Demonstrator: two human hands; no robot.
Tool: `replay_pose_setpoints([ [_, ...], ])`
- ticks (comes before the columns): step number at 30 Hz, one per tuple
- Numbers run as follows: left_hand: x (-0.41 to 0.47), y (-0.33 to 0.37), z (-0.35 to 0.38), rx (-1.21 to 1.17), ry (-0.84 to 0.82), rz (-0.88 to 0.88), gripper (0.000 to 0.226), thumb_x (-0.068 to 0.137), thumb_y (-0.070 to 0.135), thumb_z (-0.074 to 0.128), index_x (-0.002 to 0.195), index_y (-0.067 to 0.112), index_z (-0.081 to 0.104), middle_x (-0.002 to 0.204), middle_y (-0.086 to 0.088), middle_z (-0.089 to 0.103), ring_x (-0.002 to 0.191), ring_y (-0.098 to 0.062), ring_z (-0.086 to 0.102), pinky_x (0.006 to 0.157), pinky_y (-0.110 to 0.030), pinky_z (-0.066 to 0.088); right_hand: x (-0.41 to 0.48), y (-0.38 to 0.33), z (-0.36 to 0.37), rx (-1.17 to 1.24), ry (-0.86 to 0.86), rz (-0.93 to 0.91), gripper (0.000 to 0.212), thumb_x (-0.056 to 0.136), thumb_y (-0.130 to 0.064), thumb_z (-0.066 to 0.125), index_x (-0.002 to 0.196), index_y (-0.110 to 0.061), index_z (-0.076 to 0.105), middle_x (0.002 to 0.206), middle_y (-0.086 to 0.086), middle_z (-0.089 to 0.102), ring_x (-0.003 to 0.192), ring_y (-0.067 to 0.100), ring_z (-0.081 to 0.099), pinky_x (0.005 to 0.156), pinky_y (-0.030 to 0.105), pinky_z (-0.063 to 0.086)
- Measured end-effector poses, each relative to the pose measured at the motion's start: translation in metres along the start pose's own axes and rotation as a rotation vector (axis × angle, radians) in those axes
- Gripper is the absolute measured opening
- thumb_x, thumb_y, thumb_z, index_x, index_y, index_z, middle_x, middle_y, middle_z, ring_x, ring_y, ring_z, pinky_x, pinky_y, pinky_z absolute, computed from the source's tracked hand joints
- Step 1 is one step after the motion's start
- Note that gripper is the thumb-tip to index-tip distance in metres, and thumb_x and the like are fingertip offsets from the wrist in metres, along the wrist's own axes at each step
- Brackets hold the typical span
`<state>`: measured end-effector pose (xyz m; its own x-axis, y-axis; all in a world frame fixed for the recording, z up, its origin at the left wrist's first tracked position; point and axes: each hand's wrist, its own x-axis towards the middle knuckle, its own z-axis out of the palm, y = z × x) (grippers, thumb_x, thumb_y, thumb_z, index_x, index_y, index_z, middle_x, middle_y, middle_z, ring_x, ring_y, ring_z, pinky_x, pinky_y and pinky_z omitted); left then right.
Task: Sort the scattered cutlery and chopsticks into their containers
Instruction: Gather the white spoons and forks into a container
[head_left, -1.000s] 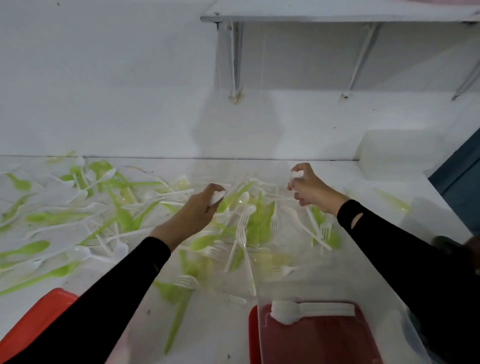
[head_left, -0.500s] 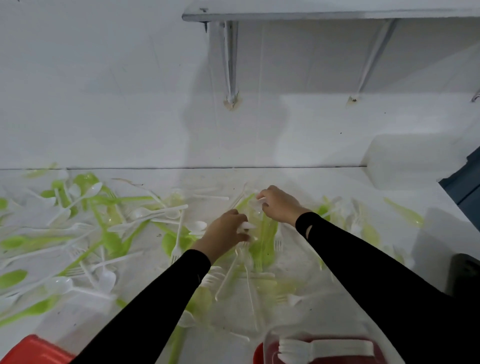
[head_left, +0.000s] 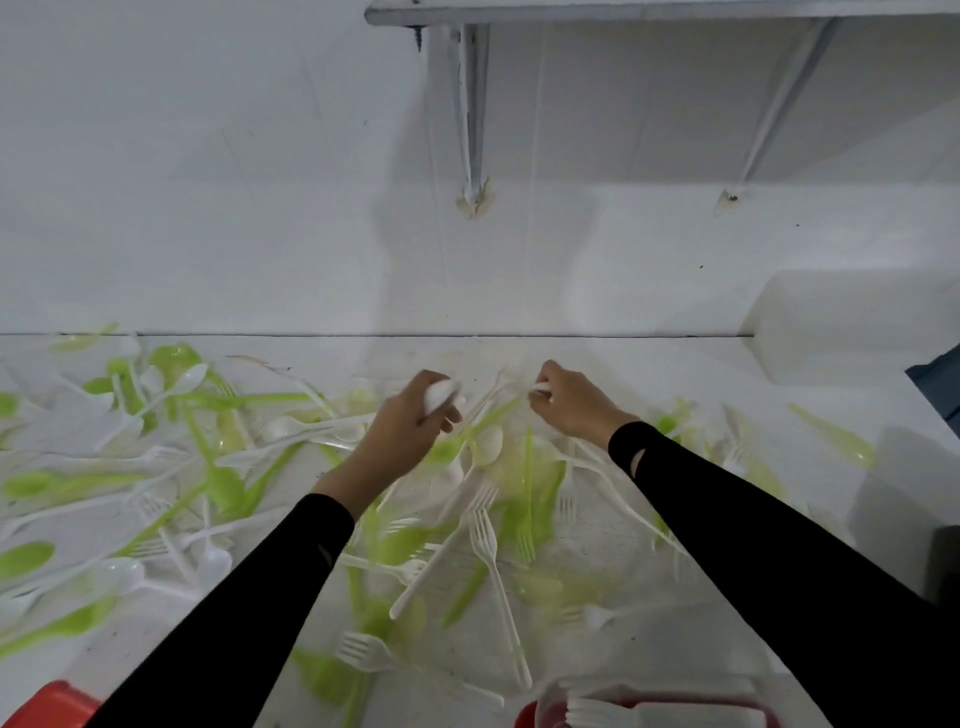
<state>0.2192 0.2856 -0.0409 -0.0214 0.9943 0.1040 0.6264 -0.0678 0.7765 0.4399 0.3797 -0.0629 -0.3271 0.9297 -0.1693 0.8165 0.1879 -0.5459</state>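
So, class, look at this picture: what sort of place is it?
Probably a plain workroom or storeroom: a bare white wall with a bracketed shelf, a white table strewn with plastic cutlery, and red containers at its near edge.

The left arm (head_left: 249, 613) and right arm (head_left: 753, 545), sleeved in black, are stretched forward. A white spoon (head_left: 440, 396) is gripped in the curled left hand (head_left: 410, 428); a white utensil (head_left: 540, 388) is pinched by the right hand (head_left: 571, 404).
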Motion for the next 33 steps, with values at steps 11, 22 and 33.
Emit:
replay_pose_setpoints([
  [11, 0.026, 0.006, 0.041, 0.314, -0.104, -0.145, 0.033, 0.086, 0.046, 0.069, 0.085, 0.013, 0.065, 0.082, -0.002, 0.062, 0.084, -0.023, 0.061, 0.066, -0.027, 0.037, 0.018, 0.008, -0.006, -0.095, -0.04, 0.097, 0.043, 0.1, -0.031, 0.048, 0.142, -0.023, 0.045, 0.136, 0.012, 0.043, 0.12, 0.03, 0.052, 0.1, 0.038, 0.043],
  [22, 0.034, 0.012, 0.05, 0.499, -0.296, -0.13, 0.042, 0.076, 0.042, 0.079, 0.109, 0.02, 0.066, 0.112, -0.003, 0.053, 0.11, -0.021, 0.053, 0.085, -0.033, 0.045, 0.013, 0.006, -0.008, -0.189, 0.096, 0.087, 0.039, 0.092, -0.041, 0.058, 0.122, -0.016, 0.056, 0.123, 0.005, 0.057, 0.115, 0.028, 0.055, 0.085, 0.035, 0.039],
  [33, 0.038, 0.032, -0.006, -0.572, 0.068, -0.149, 0.01, 0.104, 0.015, 0.045, 0.094, 0.015, 0.042, 0.098, -0.018, 0.07, 0.083, -0.027, 0.071, 0.076, -0.037, 0.056, -0.027, -0.008, -0.047, 0.053, -0.003, 0.055, 0.032, 0.096, -0.021, 0.038, 0.12, -0.031, 0.057, 0.082, -0.007, 0.065, 0.092, 0.022, 0.063, 0.075, 0.027, 0.047],
])
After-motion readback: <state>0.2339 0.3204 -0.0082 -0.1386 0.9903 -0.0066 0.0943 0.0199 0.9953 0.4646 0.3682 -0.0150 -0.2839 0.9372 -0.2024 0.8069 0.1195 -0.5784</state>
